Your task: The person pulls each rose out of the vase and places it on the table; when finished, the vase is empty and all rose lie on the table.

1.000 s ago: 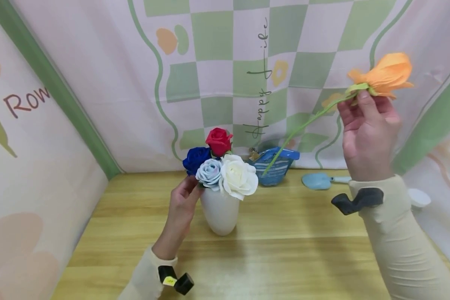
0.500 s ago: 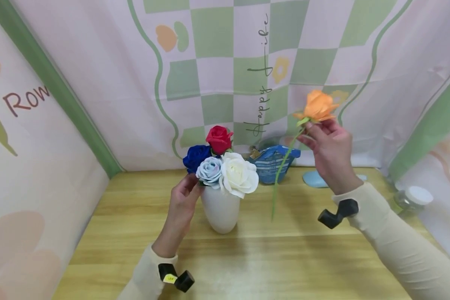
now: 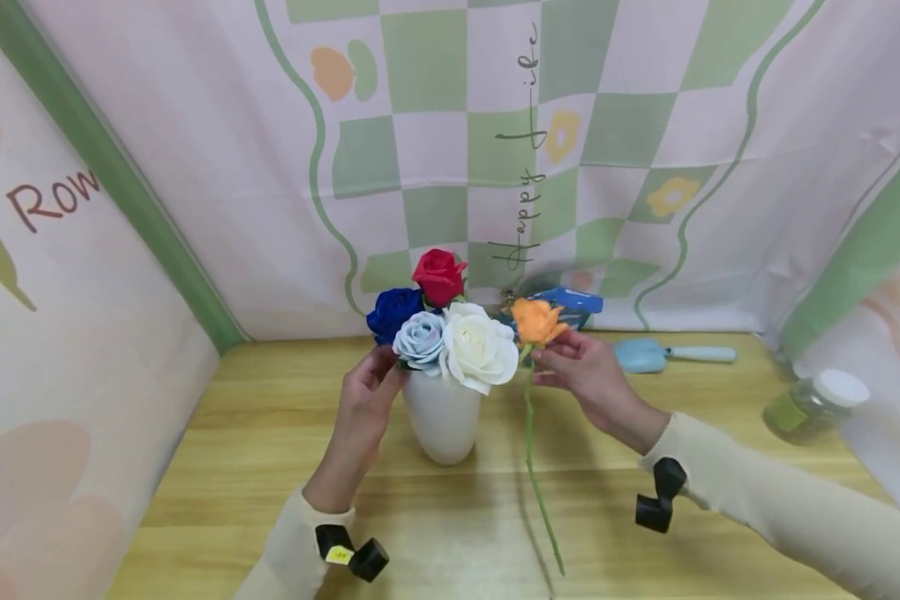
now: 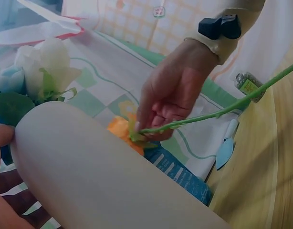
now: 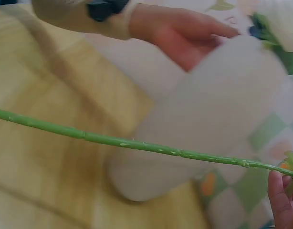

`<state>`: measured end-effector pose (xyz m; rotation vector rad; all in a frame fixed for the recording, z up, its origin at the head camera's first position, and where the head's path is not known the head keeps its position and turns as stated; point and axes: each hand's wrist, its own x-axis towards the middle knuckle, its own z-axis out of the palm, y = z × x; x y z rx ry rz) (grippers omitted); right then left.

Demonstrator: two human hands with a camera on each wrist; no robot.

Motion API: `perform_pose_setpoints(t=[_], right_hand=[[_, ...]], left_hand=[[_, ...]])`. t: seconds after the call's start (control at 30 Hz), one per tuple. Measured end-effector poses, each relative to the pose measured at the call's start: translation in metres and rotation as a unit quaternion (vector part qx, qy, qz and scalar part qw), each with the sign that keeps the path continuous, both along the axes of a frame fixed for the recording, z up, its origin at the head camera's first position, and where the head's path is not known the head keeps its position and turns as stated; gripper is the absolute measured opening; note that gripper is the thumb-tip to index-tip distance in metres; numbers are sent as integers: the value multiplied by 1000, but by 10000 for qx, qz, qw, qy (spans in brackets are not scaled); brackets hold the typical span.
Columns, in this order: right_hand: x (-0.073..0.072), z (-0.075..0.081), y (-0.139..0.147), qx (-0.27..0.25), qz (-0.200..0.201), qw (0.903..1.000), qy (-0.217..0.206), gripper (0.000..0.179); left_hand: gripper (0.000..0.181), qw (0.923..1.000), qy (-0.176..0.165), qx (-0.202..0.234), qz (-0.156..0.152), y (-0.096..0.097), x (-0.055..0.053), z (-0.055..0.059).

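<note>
An off-white vase (image 3: 442,421) stands upright on the table, holding a red rose (image 3: 439,277), a dark blue rose (image 3: 394,315), a light blue rose (image 3: 420,341) and a white rose (image 3: 478,347). My left hand (image 3: 367,404) grips the vase near its rim on the left side; part of the grip is hidden behind the vase. Right of the vase, my right hand (image 3: 588,375) pinches an orange flower (image 3: 537,322) just below its bloom. Its long green stem (image 5: 132,143) hangs down toward the table front, outside the vase.
Behind the orange flower, a blue pouch (image 3: 581,302) leans near the patterned curtain (image 3: 427,150). A light blue hand trowel (image 3: 641,356) lies to its right. At the table's right edge is a clear jar (image 3: 806,408) with a white lid.
My right hand has brought the orange flower down and left from the upper right to beside the white rose. Its stem now hangs downward. My left hand stays on the vase.
</note>
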<state>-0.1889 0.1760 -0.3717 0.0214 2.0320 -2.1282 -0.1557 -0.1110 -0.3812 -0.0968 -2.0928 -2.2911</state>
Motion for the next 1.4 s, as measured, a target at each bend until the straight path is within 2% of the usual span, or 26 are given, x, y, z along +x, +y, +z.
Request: perform_pose_setpoints(t=[0.33,0.53,0.7,0.9,1.17,1.4], right_hand=[[12,-37,-14,182,362,9963,-758,36],[12,-61,-17,189,402,9938,-1023,19],[13,-77,-24,363,362,9905,-1276,18],[13,-86,-32,462,422,9873,-1462,15],[16,-90,-38,401,328,9848,-1655,8],[14,-95,-41,566,184,9805,-1871,13]], left_hand=[[35,10000,2,10,-13,0,0,0],[36,10000,-38,-20,-42,-1,-1,1],[37,9999,-96,-70,-33,-1,-1,-1],[37,9999,117,58,-22,0,-1,-1],[38,9999,-3,91,-65,1,-1,0],[37,10000,-4,77,-37,1,-1,0]])
